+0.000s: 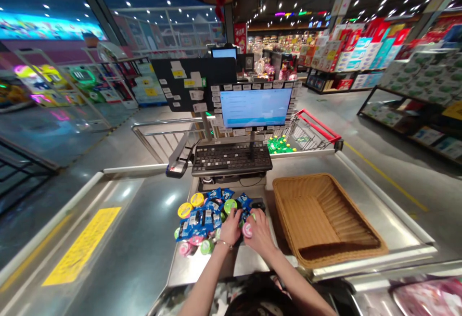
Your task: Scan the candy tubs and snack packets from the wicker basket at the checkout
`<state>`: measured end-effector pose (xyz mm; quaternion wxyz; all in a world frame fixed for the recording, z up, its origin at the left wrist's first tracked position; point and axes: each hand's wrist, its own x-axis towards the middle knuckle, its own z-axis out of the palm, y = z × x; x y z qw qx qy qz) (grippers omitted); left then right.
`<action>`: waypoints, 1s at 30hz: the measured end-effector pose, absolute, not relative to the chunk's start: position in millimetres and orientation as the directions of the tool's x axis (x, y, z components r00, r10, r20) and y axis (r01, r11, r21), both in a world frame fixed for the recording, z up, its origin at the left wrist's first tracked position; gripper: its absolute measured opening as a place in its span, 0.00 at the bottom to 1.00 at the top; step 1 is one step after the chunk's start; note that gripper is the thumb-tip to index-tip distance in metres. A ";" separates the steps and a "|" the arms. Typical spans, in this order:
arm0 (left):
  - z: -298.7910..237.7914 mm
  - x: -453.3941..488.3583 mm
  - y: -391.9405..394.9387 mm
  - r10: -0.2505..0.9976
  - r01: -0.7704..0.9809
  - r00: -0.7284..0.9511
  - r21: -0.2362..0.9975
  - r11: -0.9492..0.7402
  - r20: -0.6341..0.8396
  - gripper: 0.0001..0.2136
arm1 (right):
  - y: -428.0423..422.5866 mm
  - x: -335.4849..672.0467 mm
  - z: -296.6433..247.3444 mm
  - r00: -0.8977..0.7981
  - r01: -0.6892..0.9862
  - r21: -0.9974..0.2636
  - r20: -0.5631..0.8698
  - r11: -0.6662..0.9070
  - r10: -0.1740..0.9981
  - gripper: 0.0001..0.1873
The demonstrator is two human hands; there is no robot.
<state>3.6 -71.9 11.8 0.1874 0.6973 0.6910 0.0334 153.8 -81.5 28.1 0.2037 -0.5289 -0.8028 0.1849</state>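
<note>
A heap of small goods lies on the steel checkout counter (pixel 151 239) below the keyboard: blue snack packets (pixel 202 219) and round lidded tubs in yellow (pixel 185 209), green (pixel 230 206) and pink. My left hand (pixel 231 229) rests on the right edge of the heap, fingers curled over the items. My right hand (pixel 259 232) is beside it, fingers closed round a small pink round tub (pixel 247 229). The two hands nearly touch.
An empty wicker basket (pixel 325 217) sits right of my hands. A black keyboard (pixel 231 158) and a till screen (pixel 255 107) stand behind the heap, with a card reader (pixel 176 167) to the left. A red-handled shopping trolley (pixel 314 133) waits beyond the counter. A yellow sticker (pixel 84 244) marks the counter's left.
</note>
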 end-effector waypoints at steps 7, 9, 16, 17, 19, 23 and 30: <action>51.1 17.3 -69.8 0.993 0.793 -0.073 0.609 0.002 0.092 0.23 | -71.3 196.9 71.9 -0.126 0.748 -0.582 0.348 0.319 0.929 0.16; 74.0 32.2 -61.9 0.980 0.753 -0.050 0.652 -0.090 0.193 0.22 | -65.9 219.6 82.1 -0.006 0.759 -0.595 0.400 0.265 0.916 0.16; 121.2 130.6 -23.1 0.938 0.615 0.201 0.709 -0.345 0.283 0.24 | -57.8 312.1 79.7 0.248 0.864 -0.492 0.237 -0.104 0.939 0.18; 119.3 146.1 -18.3 0.929 0.611 0.262 0.700 -0.369 0.261 0.24 | -58.7 321.6 75.1 0.261 0.873 -0.463 0.174 -0.155 0.949 0.19; 109.0 174.6 -10.0 0.904 0.642 0.389 0.652 -0.404 0.176 0.25 | -60.6 335.3 64.9 0.276 0.887 -0.401 0.063 -0.228 0.959 0.22; 74.3 215.3 2.6 0.871 0.813 0.487 0.404 -0.420 -0.073 0.23 | -59.4 346.8 45.3 0.244 0.918 -0.284 -0.147 -0.277 0.959 0.28; 38.5 232.4 17.1 0.871 0.900 0.436 0.133 -0.416 -0.226 0.20 | -43.7 349.9 22.1 0.174 0.931 -0.225 -0.416 -0.286 0.893 0.45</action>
